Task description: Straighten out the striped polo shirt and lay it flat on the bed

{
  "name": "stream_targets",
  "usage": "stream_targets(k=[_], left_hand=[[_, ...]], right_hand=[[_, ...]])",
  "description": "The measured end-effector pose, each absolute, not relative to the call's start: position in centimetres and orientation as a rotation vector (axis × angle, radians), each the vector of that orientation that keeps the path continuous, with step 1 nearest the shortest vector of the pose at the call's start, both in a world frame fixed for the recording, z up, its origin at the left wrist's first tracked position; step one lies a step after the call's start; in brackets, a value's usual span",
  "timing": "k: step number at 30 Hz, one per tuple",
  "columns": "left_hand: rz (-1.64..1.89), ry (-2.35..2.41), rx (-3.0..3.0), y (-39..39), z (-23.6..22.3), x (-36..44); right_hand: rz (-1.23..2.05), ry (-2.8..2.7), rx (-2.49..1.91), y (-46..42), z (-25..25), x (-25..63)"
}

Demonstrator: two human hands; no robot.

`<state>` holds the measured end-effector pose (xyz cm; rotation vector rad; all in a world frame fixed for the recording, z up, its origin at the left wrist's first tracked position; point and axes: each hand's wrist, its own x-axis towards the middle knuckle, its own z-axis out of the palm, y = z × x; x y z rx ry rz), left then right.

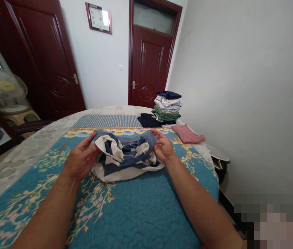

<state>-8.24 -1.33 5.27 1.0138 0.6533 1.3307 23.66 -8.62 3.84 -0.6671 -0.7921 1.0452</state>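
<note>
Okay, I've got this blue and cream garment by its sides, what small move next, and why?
Probably ease the left hand and right hand gently apart: they hold opposite sides of the garment, and the cloth between them looks bunched.

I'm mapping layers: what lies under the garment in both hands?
The teal quilt shows around the blue and beige garment; whatever lies directly beneath it is covered and cannot be seen.

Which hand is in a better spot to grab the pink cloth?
Probably the right hand: it is nearer the pink cloth, on the same side. The left hand is at the other side of the blue-and-cream garment. Both hands hold that garment, though.
</note>
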Motion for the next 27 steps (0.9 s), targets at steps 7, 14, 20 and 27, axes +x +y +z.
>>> stream_targets(k=[7,14,20,27], left_hand=[[1.239,0.904,1.916,-1.9,4.2,-7.7],[1.279,0.853,2.496,-3.1,4.6,-7.7],[1.326,0.815,2.468,-4.6,6.4,-7.4],[0.852,0.931,2.135,-3.2,5.5,-7.1]], right_hand=[[0.796,-1.255,-0.933,-9.6,4.1,22.8],[0.363,-1.703,-1.269,-10.5,4.6,23.1],[0.954,-1.078,-1.091,-9.8,4.7,23.3],[1.099,-0.85,-0.737,-8.8,4.1,22.7]])
